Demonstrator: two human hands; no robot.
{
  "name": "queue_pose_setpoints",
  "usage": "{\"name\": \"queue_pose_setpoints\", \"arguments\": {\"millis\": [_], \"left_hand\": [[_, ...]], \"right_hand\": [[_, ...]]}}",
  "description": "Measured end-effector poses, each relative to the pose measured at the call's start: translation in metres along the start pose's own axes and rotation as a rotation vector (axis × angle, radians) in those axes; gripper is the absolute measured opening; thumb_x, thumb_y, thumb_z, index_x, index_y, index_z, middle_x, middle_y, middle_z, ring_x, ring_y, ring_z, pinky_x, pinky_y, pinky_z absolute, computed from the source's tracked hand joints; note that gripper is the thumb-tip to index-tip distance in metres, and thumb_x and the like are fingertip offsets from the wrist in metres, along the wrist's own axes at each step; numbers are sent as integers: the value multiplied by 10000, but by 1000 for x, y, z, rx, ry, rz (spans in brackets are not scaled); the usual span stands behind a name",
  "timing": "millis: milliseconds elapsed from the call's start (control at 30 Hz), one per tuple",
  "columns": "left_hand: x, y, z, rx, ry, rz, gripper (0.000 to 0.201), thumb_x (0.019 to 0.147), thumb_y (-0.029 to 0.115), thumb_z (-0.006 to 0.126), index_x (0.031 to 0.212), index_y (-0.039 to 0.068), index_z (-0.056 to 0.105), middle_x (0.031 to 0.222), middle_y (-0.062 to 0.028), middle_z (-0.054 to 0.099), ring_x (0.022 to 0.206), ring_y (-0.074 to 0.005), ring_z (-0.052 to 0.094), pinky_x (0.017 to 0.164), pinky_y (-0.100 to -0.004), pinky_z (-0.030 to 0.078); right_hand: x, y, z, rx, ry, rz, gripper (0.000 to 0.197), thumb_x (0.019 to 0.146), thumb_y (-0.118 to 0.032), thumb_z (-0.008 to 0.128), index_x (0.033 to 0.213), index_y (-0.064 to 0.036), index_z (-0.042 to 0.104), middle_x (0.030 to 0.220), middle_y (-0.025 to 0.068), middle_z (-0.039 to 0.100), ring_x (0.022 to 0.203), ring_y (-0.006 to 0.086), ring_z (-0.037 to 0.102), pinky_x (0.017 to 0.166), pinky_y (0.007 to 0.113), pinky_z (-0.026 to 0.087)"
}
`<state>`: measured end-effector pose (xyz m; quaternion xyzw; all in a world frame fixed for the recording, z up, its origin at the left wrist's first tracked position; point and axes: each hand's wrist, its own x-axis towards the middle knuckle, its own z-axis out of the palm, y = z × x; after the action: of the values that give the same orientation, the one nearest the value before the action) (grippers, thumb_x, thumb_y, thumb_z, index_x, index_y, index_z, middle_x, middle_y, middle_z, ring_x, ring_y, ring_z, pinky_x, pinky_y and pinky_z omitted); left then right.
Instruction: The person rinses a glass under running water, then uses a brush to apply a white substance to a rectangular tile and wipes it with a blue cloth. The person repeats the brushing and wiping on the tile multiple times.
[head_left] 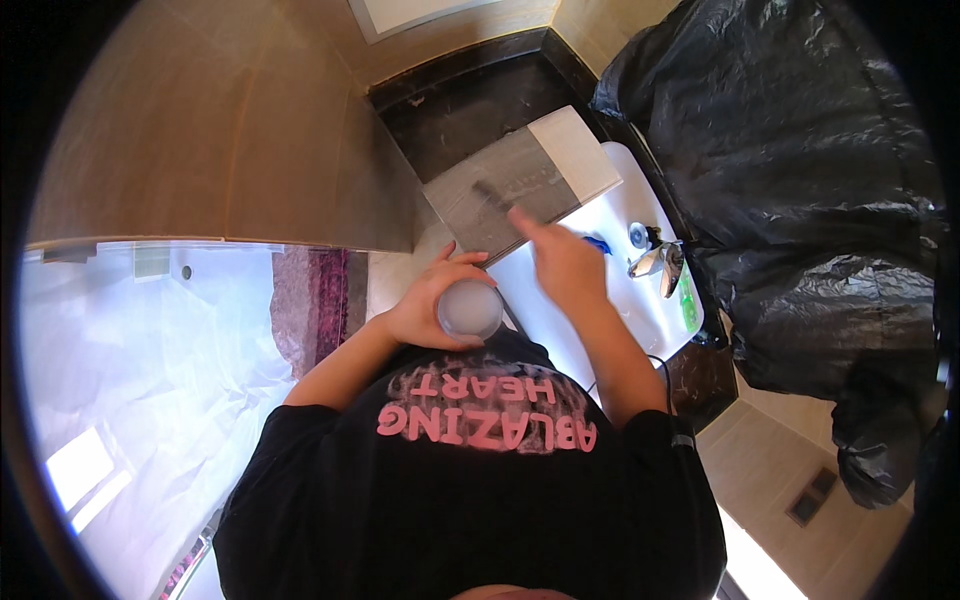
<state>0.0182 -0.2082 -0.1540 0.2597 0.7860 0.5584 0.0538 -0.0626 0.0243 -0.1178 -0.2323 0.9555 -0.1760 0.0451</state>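
Note:
My left hand (pixel 425 308) is wrapped round a round, clear-looking cup (pixel 470 308) with pale, cloudy contents, held in front of my chest. In my right hand (pixel 568 258), whose fingers are closed, is a small brush (pixel 490 194), blurred. Its dark head is over or against a flat rectangular board (pixel 578 150); I cannot tell whether it touches. Most of the board's face is a darker, wet-looking grey, while a strip at its far right end is pale. The board lies slantwise over the edge of a white sink (pixel 640 190).
A chrome faucet (pixel 660 268) stands at the sink's right side, near a blue item (pixel 597 244) and a green item (pixel 688 303). Dark marble counter (pixel 470 95) lies behind the board. Black plastic sheeting (pixel 800 190) hangs at the right; a tiled wall (pixel 230 140) rises at the left.

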Motion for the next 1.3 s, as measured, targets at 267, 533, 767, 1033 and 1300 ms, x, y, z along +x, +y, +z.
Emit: {"name": "queue_pose_setpoints", "arguments": {"millis": [267, 533, 767, 1033, 1300], "left_hand": [[0, -12, -5, -122, -51, 40, 777, 616, 355, 900, 1275, 141, 547, 1294, -38, 607, 1401, -279, 413, 1168, -617, 103], [-1, -24, -67, 18, 72, 170, 799, 592, 405, 882, 1258, 119, 544, 1216, -55, 648, 1449, -317, 352, 1191, -572, 6], [13, -37, -99, 79, -118, 156, 754, 576, 447, 864, 1192, 103, 598, 1166, -44, 654, 1451, -324, 357, 1195, -554, -41], [15, -46, -87, 202, -141, 154, 731, 573, 442, 862, 1177, 122, 605, 1162, -48, 662, 1443, -324, 364, 1181, -588, -23], [14, -45, -79, 245, -268, 218, 739, 554, 423, 876, 1173, 119, 611, 1187, -72, 658, 1477, -351, 290, 1182, -578, 12]], "right_hand": [[-7, -25, -1, 99, -84, -88, 476, 914, -101, 581, 1329, -331, 618, 802, 61, 600, 737, 283, 630, 621, 374, 501], [-47, -38, -7, 7, -109, 118, 431, 952, -167, 569, 1339, -353, 607, 773, 55, 586, 727, 267, 627, 615, 374, 496], [-43, -68, 0, 15, -48, 219, 427, 964, -189, 542, 1353, -359, 589, 773, 63, 577, 754, 262, 635, 646, 394, 509], [-45, -85, 15, -80, -18, 269, 488, 923, -154, 565, 1361, -369, 580, 769, 31, 576, 678, 254, 632, 599, 385, 533], [-75, -90, 36, -116, 176, 277, 614, 828, -89, 574, 1394, -328, 559, 770, 32, 565, 576, 255, 620, 515, 388, 531]]}}
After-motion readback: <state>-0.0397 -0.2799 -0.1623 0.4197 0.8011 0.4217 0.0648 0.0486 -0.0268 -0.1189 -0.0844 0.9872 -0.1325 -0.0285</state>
